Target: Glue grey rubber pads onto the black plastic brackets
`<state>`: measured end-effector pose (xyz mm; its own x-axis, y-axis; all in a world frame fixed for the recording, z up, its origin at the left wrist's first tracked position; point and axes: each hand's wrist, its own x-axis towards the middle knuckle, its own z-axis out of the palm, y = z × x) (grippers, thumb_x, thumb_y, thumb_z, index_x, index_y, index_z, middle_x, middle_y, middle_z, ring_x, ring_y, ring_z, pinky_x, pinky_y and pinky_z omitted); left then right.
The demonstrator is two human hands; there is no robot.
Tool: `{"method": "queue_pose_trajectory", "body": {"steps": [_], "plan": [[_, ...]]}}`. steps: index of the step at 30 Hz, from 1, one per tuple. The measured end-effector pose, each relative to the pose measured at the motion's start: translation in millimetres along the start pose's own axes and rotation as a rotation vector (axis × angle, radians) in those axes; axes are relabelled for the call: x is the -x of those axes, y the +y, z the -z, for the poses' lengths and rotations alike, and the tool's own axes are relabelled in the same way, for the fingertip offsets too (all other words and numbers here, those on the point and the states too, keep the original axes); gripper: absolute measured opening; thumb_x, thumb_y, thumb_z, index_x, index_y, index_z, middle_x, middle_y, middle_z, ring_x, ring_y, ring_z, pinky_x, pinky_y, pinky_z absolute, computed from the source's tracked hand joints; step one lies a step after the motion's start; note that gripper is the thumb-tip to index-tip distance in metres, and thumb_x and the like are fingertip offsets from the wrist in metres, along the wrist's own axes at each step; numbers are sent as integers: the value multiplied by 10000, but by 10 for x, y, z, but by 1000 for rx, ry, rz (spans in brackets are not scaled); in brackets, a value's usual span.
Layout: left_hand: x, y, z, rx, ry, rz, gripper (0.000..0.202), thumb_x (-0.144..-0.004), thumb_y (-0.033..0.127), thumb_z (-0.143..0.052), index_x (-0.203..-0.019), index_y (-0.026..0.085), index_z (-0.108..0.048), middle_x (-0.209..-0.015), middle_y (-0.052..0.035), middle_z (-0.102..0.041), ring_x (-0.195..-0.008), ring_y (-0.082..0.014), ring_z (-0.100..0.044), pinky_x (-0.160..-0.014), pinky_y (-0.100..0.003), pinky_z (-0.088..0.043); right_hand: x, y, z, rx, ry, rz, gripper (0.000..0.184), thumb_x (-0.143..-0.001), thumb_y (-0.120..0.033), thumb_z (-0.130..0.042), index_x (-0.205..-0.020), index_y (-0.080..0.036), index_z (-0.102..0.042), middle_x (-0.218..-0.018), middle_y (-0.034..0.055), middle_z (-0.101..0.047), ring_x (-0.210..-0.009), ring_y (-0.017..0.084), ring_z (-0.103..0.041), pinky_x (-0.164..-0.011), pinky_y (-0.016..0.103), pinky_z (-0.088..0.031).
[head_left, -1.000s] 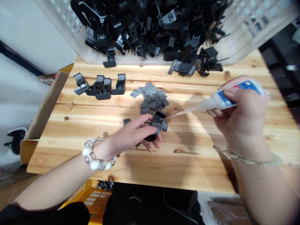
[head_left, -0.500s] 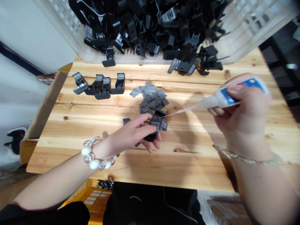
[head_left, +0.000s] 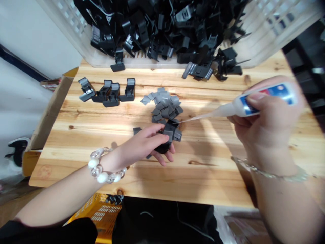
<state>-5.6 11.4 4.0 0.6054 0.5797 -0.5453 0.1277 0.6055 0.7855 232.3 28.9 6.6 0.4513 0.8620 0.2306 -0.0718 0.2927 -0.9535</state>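
Note:
Between its thumb and fingers, my left hand (head_left: 149, 140) holds a black plastic clip (head_left: 170, 128) low over the table. My right hand (head_left: 266, 115) is wrapped round a white glue bottle (head_left: 241, 105) with a blue label, tilted so that its long thin nozzle (head_left: 198, 117) points left. The nozzle's tip is at the clip's upper edge; whether it touches I cannot tell. Just beyond the clip lies a pile of small grey pads (head_left: 164, 103). A few more grey pieces lie around my left fingers, partly hidden by them.
Several black clips (head_left: 114, 95) stand at the left on the wooden table (head_left: 96, 125). Along the back is a translucent basket (head_left: 137, 63) heaped with black clips, some spilling over its front. A yellow crate (head_left: 101, 217) is below the front edge, and a cardboard box (head_left: 48, 115) beside the left edge.
The glue bottle and my right hand have shifted slightly right and up, moving the nozzle tip from the clip's middle to its upper edge. My left hand stays nearly still.

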Motion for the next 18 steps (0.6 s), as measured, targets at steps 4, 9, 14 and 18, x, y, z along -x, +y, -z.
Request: {"method": "queue_pose_trajectory", "body": {"steps": [4,9,14,18], "plan": [[-1,-19,12,5,-7,-13,135,-949,272,-497,-894,158,-546,-875,-53,-663,-738,-160,-696,-563,-236,-583,-11,14,15,5,-19,51,78,-595,-123,-569,-600,-200,-579,-470,-55,-406,-345,60,-338,-278,212,-229],[0,-24,14,12,-2,-22,138,-955,257,-490,-891,153,-554,-870,-48,-660,-731,-153,-697,-571,-231,-591,-11,11,38,33,-10,91,99,-599,-112,-558,-601,-197,-607,-515,-45,-430,-390,59,-357,-312,190,-259],[-5,-26,14,15,-6,-19,124,-958,239,-484,-903,149,-548,-869,-47,-660,-728,-148,-696,-573,-229,-595,-2,9,16,2,-4,78,79,-594,-114,-580,-602,-191,-598,-501,-46,-423,-384,60,-355,-315,200,-256],[-9,-35,18,14,1,-25,116,-956,238,-486,-913,150,-549,-865,-46,-663,-722,-149,-698,-574,-232,-595,-9,10,25,22,0,86,82,-586,-108,-576,-612,-184,-594,-520,-42,-442,-400,58,-374,-320,203,-256]]}}
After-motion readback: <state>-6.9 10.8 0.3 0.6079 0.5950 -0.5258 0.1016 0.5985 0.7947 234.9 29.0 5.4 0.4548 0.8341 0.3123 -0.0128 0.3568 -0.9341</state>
